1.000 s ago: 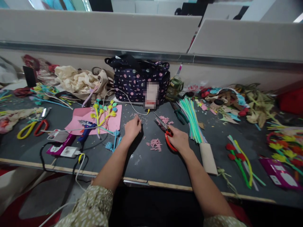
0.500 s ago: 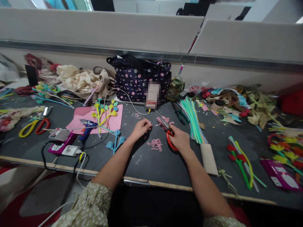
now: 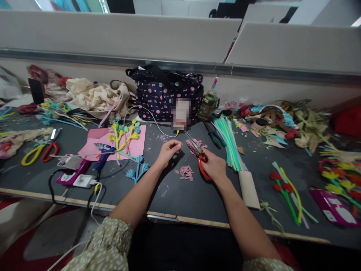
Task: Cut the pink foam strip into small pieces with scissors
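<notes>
My right hand (image 3: 214,165) is wrapped round the red-orange handles of a pair of scissors (image 3: 194,145), whose blades point up and left over the table. Beneath the blades lies a heap of small pink pieces (image 3: 200,143). My left hand (image 3: 170,151) is just left of the scissors, thumb and fingers pinched together; whatever is between the fingertips is too small to make out. A second pile of pink cut pieces (image 3: 186,172) rests on the dark table (image 3: 180,203), nearer to me and between my hands.
A bundle of green and white pipe cleaners (image 3: 229,139) lies right of the scissors, beside dark-handled pliers (image 3: 216,137). Left are a blue glue gun (image 3: 104,156), pink sheet (image 3: 94,137), blue pipe-cleaner stem (image 3: 137,171) and other scissors (image 3: 46,148). A dotted bag (image 3: 158,94) stands behind.
My left hand has shifted very slightly, its fingertips closer together near the scissors. My right hand and the scissors stay nearly where they were.
</notes>
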Tool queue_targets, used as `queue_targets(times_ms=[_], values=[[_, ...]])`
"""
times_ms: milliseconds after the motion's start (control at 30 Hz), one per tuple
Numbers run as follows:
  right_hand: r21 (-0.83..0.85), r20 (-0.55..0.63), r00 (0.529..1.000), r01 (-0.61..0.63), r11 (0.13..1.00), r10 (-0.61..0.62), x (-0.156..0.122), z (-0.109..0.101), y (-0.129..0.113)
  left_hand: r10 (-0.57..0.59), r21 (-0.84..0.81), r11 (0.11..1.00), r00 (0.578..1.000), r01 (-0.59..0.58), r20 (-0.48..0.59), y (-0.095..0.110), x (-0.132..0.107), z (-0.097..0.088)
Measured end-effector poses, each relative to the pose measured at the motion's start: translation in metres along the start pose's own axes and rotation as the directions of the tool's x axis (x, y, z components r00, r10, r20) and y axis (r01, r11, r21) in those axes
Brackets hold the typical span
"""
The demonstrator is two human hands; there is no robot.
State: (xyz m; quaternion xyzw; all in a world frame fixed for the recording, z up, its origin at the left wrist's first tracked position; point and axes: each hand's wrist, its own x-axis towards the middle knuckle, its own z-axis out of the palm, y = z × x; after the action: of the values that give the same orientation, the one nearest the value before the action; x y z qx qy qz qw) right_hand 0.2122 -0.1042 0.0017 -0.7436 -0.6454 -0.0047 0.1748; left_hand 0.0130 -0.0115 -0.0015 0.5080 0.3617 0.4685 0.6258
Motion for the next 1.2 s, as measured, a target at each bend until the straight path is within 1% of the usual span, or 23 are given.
queue_targets(times_ms=[67, 200, 333, 533, 700, 1000, 1200], values=[[0.017, 0.005, 1.000, 0.018, 1.000, -0.018, -0.001, 0.000, -0.002, -0.008, -0.067, 0.998, 0.999, 0.005, -0.048, 0.000, 0.001, -0.004], [0.064, -0.006, 0.997, 0.072, 0.995, -0.072, -0.003, 0.003, -0.004, -0.077, -0.180, 0.982, 0.989, 0.053, -0.128, 0.003, 0.001, -0.007], [0.078, -0.009, 0.990, 0.139, 0.987, -0.139, -0.005, 0.005, -0.006, -0.138, -0.235, 0.967, 0.978, 0.099, -0.158, 0.007, 0.001, -0.006], [0.087, 0.007, 0.973, 0.230, 0.969, -0.232, -0.008, 0.003, -0.009, -0.146, -0.285, 0.956, 0.960, 0.074, -0.241, 0.008, 0.001, -0.006], [0.105, 0.010, 0.963, 0.267, 0.958, -0.269, -0.009, 0.002, -0.011, -0.120, -0.282, 0.958, 0.965, 0.052, -0.232, 0.009, -0.001, -0.005], [0.073, 0.012, 0.964, 0.265, 0.962, -0.266, -0.009, 0.001, -0.011, -0.038, -0.146, 0.989, 0.968, 0.002, -0.246, 0.009, -0.002, -0.004], [0.067, 0.029, 0.966, 0.255, 0.965, -0.258, -0.010, 0.001, -0.012, -0.044, -0.142, 0.990, 0.959, 0.004, -0.281, 0.007, -0.001, -0.005]])
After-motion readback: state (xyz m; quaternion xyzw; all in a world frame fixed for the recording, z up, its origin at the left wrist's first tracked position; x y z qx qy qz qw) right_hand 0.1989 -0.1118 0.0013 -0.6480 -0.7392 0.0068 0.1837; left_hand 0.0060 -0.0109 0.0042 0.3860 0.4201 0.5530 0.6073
